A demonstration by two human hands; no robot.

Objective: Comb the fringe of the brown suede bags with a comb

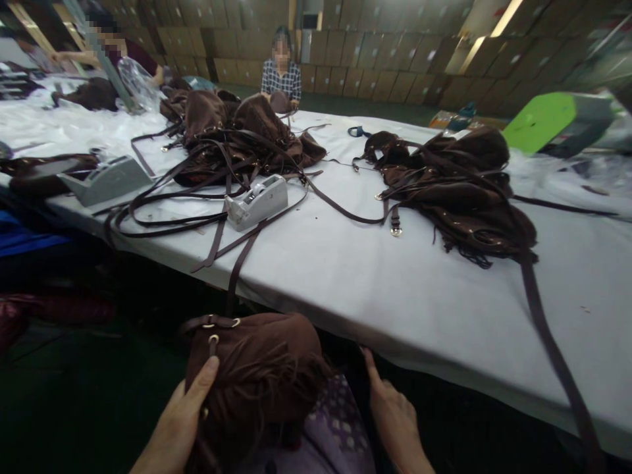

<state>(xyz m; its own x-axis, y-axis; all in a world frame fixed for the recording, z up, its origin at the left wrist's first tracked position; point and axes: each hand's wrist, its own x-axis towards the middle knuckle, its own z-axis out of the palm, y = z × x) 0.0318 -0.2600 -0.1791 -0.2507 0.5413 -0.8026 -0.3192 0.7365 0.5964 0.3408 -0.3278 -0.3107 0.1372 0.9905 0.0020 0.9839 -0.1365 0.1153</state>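
Observation:
My left hand grips a dark brown fringed handbag by its side, the thumb lying just under a brass eyelet. The bag is over my lap, below the table edge, its fringe hanging toward the right. From its top a strap runs up onto the table. To the right of the bag and apart from it is my right hand, its index finger stretched forward beside the table edge and the other fingers curled in. A thin dark tip shows by that fingertip; what the curled fingers hold is hidden.
On the white-covered table lie a left pile of brown bags and a right pile, with trailing straps. Two grey tape dispensers stand near the left front. A green-sided device is at right. Two people work across the table.

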